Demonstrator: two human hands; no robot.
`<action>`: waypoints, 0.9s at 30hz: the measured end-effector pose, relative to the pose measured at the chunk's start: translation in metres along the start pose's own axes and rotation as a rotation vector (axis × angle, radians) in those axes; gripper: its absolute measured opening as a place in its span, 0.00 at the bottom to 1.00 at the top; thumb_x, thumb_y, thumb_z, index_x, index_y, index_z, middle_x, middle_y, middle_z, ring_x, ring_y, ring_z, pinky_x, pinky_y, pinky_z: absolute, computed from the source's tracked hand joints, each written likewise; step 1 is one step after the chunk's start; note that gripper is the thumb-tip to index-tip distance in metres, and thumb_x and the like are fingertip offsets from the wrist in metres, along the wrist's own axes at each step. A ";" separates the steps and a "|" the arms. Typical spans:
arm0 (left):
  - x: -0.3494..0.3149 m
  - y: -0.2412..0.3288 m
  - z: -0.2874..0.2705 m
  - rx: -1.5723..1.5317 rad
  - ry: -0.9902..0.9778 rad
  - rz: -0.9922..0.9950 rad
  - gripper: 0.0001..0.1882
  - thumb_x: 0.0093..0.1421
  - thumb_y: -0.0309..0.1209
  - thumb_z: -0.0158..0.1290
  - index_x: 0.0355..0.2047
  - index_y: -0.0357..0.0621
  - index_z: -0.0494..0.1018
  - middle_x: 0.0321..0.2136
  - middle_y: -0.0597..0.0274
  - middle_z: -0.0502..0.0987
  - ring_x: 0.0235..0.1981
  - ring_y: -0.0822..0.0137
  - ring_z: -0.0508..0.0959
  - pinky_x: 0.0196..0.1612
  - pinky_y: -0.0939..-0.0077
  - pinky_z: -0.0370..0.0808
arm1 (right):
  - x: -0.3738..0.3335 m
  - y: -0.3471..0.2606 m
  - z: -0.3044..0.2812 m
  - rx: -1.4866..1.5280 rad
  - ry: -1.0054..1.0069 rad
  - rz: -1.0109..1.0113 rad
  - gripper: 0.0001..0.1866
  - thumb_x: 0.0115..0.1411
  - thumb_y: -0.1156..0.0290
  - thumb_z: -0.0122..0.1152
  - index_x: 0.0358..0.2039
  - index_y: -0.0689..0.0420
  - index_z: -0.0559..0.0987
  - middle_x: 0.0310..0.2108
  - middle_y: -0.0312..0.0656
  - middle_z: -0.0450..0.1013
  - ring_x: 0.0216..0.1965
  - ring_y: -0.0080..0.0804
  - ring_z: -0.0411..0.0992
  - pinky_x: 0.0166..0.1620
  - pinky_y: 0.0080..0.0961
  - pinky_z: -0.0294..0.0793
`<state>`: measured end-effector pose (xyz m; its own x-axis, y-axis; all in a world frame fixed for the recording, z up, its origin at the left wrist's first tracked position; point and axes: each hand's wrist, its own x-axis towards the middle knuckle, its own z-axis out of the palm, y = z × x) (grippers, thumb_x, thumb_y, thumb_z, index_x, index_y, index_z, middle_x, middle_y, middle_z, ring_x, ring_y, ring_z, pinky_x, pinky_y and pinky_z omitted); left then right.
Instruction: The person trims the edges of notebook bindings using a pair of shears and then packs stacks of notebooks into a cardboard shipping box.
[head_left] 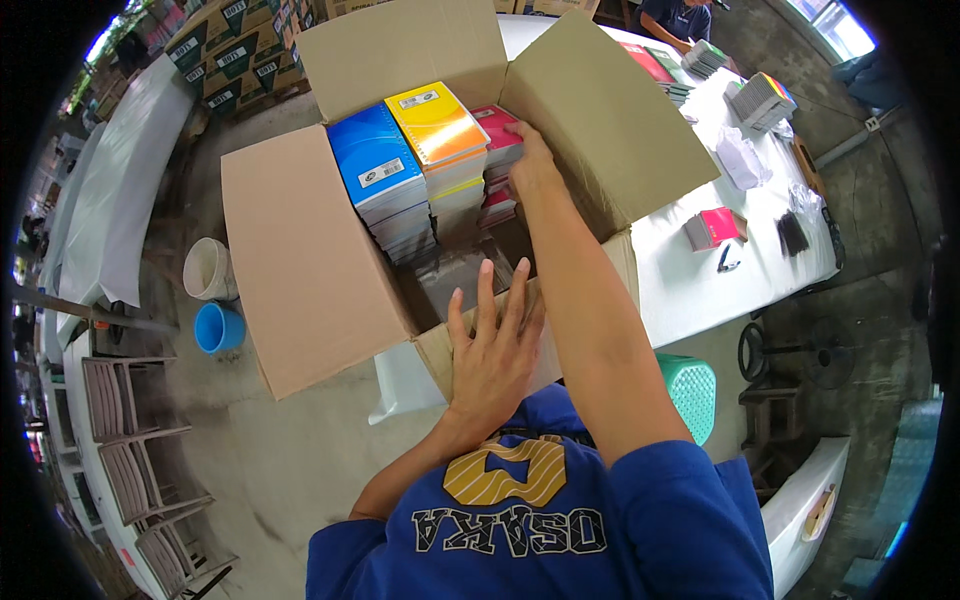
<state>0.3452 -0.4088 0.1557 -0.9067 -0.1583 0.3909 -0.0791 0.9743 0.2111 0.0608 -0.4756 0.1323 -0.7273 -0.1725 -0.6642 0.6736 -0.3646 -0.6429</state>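
An open cardboard box (325,290) stands before me, its flaps folded outward. Inside, stacks of spiral notebooks stand side by side: blue notebooks (372,150) on the left, yellow-topped notebooks (432,120) in the middle and red notebooks (494,128) on the right. My right hand (533,165) reaches in and grips the right edge of the red notebooks; its thumb is hidden. My left hand (492,345) rests on the box's near side, fingers spread and holding nothing. Clear plastic (455,275) lies in the near part of the box.
The white-covered table (690,290) extends right, bearing a small red-topped stack (715,229), more notebook stacks (762,100) and crumpled plastic (742,160). Another person (675,22) sits at its far end. A green stool (690,395) stands at right, a blue bucket (219,328) at left.
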 end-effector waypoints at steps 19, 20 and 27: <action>0.044 -0.001 -0.070 -2.381 -0.407 -0.533 0.40 0.67 0.57 0.34 0.70 0.44 0.41 0.70 0.45 0.39 0.71 0.48 0.37 0.67 0.39 0.44 | -0.175 -0.143 -0.090 0.027 -0.527 -0.138 0.24 0.50 0.67 0.69 0.47 0.54 0.71 0.48 0.44 0.69 0.50 0.40 0.67 0.49 0.48 0.66; 0.048 0.006 -0.068 -2.776 -0.384 -0.627 0.41 0.67 0.59 0.33 0.70 0.44 0.40 0.70 0.43 0.37 0.71 0.45 0.36 0.65 0.33 0.44 | -0.175 -0.150 -0.100 0.021 -0.534 -0.132 0.24 0.50 0.67 0.69 0.47 0.54 0.71 0.48 0.44 0.69 0.50 0.40 0.67 0.49 0.48 0.66; 0.102 0.060 -0.042 -2.908 -0.482 -0.634 0.40 0.65 0.61 0.34 0.66 0.44 0.52 0.67 0.37 0.47 0.68 0.35 0.46 0.62 0.27 0.49 | -0.156 -0.184 -0.190 -0.741 -0.700 -0.873 0.40 0.46 0.67 0.69 0.58 0.67 0.64 0.49 0.46 0.70 0.51 0.36 0.70 0.56 0.28 0.67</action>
<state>0.2655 -0.3733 0.2463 -0.9786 0.2052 0.0157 -0.2055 -0.9785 -0.0191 0.0756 -0.2081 0.2819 -0.7160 -0.6492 0.2565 -0.2922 -0.0550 -0.9548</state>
